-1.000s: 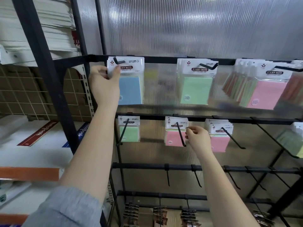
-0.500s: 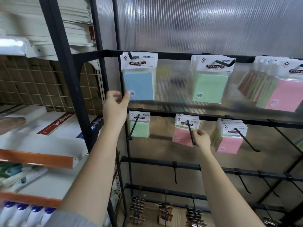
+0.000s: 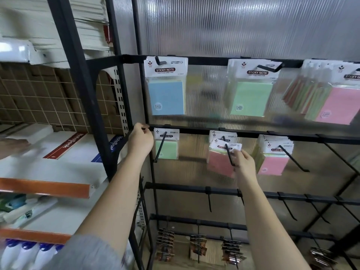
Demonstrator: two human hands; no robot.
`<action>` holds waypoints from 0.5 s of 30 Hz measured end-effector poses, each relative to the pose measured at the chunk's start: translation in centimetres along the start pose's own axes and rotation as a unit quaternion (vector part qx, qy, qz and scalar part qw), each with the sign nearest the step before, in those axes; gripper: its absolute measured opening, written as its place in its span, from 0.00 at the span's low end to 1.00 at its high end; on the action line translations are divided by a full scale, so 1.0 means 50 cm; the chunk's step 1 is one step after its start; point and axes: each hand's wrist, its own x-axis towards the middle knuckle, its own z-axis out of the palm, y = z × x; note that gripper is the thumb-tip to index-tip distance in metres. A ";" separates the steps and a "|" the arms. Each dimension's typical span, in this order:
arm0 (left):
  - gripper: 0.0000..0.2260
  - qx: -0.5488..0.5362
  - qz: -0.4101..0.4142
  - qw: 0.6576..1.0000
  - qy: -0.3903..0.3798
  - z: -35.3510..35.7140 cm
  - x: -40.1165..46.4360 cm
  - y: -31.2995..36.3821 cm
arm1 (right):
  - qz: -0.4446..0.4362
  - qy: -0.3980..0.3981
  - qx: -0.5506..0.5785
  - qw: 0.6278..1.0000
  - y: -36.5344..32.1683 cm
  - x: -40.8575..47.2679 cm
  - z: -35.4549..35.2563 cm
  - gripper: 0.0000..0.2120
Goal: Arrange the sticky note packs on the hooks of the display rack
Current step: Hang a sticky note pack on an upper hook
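Observation:
A black display rack [image 3: 194, 131] carries sticky note packs on hooks. On the top bar hang a blue pack [image 3: 166, 98], a green pack [image 3: 251, 98] and a pink-fronted bunch [image 3: 335, 106]. The second bar holds a small green pack [image 3: 167, 151], a small pink pack [image 3: 218, 162] and a pink-fronted stack [image 3: 272, 162]. My right hand [image 3: 243, 162] pinches the header card of the small pink pack, which hangs tilted on its hook [image 3: 228, 154]. My left hand [image 3: 140, 141] has its fingers curled at the left end of the second bar.
Bare black hooks [image 3: 209, 201] stick out from the third bar. Carded clips [image 3: 165, 244] hang at the bottom. A shelf unit on the left holds notebook boxes [image 3: 64, 151] and white bottles [image 3: 23, 254]. Another person's blurred hand [image 3: 11, 148] rests there.
My left hand let go of the blue pack's header and dropped to the second bar. My right hand stayed at the small pink pack, which now tilts with its header pulled forward.

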 end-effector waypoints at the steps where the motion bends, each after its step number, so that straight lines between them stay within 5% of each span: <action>1: 0.07 -0.006 -0.031 0.999 -0.019 0.009 0.010 -0.003 | -0.016 0.002 -0.029 0.999 -0.004 -0.005 -0.006 0.11; 5: 0.10 -0.057 -0.177 0.975 -0.119 0.042 0.033 -0.010 | -0.081 -0.019 -0.191 0.978 -0.035 -0.033 -0.028 0.12; 8: 0.11 -0.087 -0.206 0.961 -0.164 0.064 0.039 -0.018 | -0.090 -0.023 -0.272 0.958 -0.057 -0.052 -0.043 0.13; 15: 0.10 -0.116 -0.185 0.971 -0.097 0.094 0.066 -0.034 | -0.070 -0.035 -0.363 0.929 -0.104 -0.092 -0.069 0.13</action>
